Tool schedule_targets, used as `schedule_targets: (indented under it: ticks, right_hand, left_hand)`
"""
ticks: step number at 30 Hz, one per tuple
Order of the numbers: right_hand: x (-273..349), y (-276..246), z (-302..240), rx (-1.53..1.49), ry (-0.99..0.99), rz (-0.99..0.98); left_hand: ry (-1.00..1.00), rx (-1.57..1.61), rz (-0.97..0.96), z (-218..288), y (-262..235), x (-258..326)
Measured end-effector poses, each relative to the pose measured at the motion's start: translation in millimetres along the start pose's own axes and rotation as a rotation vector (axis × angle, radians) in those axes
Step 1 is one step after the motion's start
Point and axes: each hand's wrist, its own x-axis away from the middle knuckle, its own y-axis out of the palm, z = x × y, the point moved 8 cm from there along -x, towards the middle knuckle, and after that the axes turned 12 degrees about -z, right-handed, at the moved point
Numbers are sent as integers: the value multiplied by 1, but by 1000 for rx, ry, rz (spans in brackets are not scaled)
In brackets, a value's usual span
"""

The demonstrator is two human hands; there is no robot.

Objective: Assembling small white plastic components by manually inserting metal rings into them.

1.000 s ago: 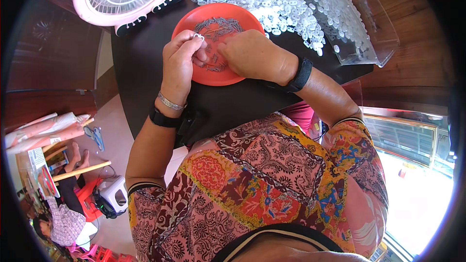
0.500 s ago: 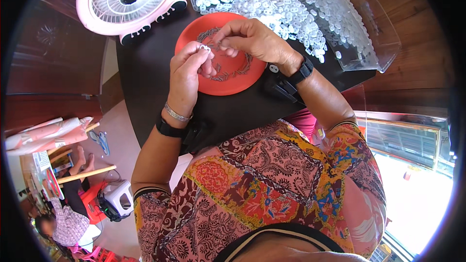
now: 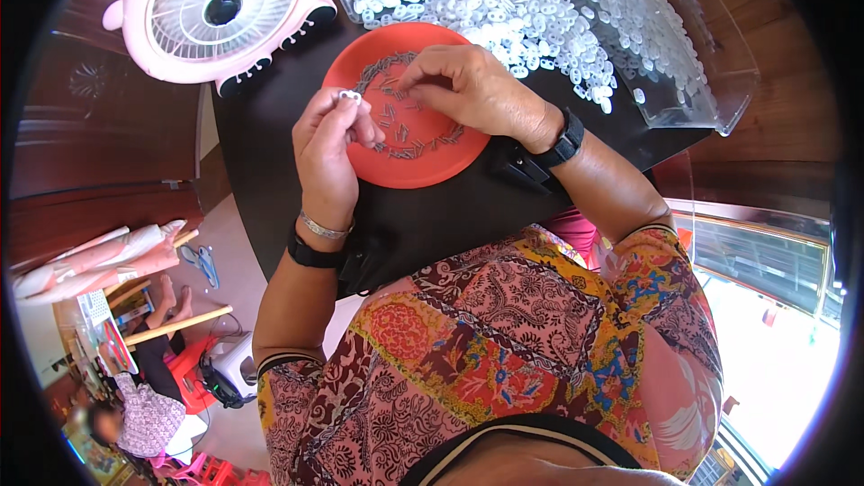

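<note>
Left hand [image 3: 326, 146] farther from right hand [image 3: 475, 92]

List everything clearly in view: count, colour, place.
Bowl: one, red, on table
Table: one, black, centre
Small pins: many, grey, in bowl
Two-holed pieces: heap, white, beyond bowl
Bin: one, clear, right of heap
Fan: one, pink, table's far left
Slippers: two, blue, floor left
Stool: one, white, floor left
Other person: one, patterned top, lower left
Shirt: one, multicoloured, on wearer
Wristbands: two, black, both wrists
Bracelet: one, silver, left wrist
Left hand: one, bare, bowl's left, holding white piece
Right hand: one, bare, over bowl, contents unclear
</note>
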Motion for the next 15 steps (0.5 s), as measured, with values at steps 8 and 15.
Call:
schedule_targets:
  ticks: [8,15]
  right_hand:
    - [-1,4,-2,518,-140,0]
    - [-7,-19,34,623,-51,36]
  left_hand:
    - [12,17,1,-13,-9,-14]
    - [47,9,28,-24,-2,-29]
